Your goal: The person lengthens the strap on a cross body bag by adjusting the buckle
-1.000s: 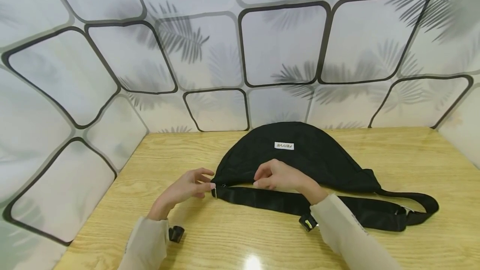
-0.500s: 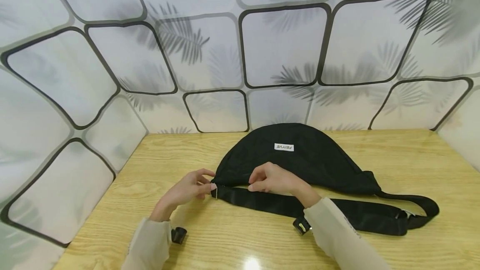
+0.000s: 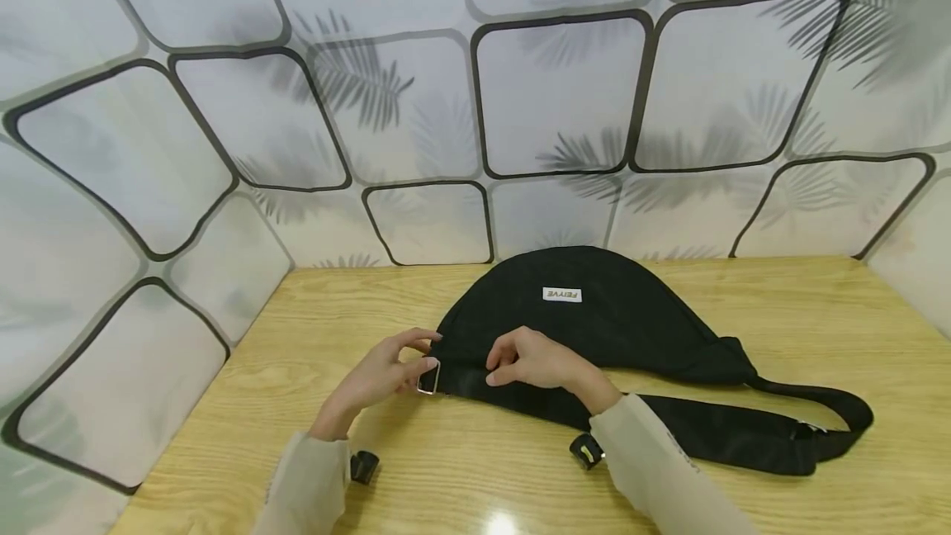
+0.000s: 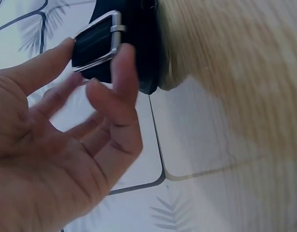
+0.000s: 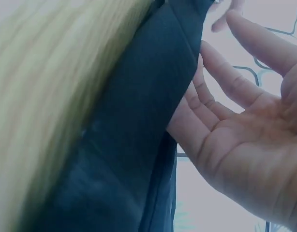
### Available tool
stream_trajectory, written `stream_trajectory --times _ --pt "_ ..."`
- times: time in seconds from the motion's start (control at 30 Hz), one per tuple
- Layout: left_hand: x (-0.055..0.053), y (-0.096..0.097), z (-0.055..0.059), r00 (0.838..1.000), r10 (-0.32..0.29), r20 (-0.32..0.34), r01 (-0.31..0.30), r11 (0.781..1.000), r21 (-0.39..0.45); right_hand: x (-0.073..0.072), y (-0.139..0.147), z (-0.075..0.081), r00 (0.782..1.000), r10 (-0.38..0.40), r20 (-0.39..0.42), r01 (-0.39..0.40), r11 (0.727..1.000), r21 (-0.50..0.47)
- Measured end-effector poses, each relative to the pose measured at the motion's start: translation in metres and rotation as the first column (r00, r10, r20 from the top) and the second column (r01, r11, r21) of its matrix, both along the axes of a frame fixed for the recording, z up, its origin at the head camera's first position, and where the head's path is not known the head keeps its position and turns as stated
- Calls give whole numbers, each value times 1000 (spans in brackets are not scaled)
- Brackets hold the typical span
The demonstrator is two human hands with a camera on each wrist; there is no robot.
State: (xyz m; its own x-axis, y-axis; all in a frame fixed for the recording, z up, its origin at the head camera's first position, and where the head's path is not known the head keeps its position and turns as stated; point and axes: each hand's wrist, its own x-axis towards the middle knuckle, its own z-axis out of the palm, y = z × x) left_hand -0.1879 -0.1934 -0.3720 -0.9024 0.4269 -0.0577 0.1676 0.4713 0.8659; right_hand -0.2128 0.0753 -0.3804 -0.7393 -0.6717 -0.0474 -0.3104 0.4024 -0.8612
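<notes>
A black waist bag [image 3: 594,316] with a small white label lies flat on the wooden table, curved edge towards the wall. Its wide black strap [image 3: 520,403] runs along the near side and ends at a silver metal buckle [image 4: 97,41] on the left. My left hand [image 3: 382,374] holds this buckle between thumb and curled fingers, at the bag's left corner. Over the strap, near the bag's lower edge, my right hand [image 3: 542,362] hovers with loosely bent fingers. Its thumb stands apart, and some fingers [image 5: 192,128] are partly hidden behind the strap in the right wrist view.
On the right, the strap loops [image 3: 847,415] outward beyond the bag. A patterned wall covering [image 3: 557,97] rises behind the wooden table [image 3: 334,295] and along its left side. Black wrist-worn devices sit at both cuffs.
The left hand has moved slightly right with the buckle, which now stands out more. The right hand has shifted a little left and nearer. The strap's left part now lies closer to the bag.
</notes>
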Motion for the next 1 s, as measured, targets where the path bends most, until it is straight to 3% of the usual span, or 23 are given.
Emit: stream_trajectory --times 0.13,0.37,0.43,0.53,0.73,1.0 --pt "0 -1 1 995 -62 -82 61 998 -13 0 -3 1 1000 11 -3 -11 1000 -3" --pt "2 -2 -2 993 -88 -76 87 996 -17 -3 -10 -2 998 -14 60 14 1000 10" --pt "1 -1 -3 989 -100 -105 97 995 -34 -4 -11 -3 997 -20 70 20 1000 1" --pt "1 0 -4 978 -116 -174 105 992 -73 -4 -13 -3 997 -24 76 26 999 -23" --pt "2 2 -3 938 -137 -319 97 986 -138 -4 -14 -3 997 -46 65 50 997 -63" --pt "1 3 -2 924 -134 -359 100 989 -112 -4 -17 -5 993 -83 86 92 990 -109"
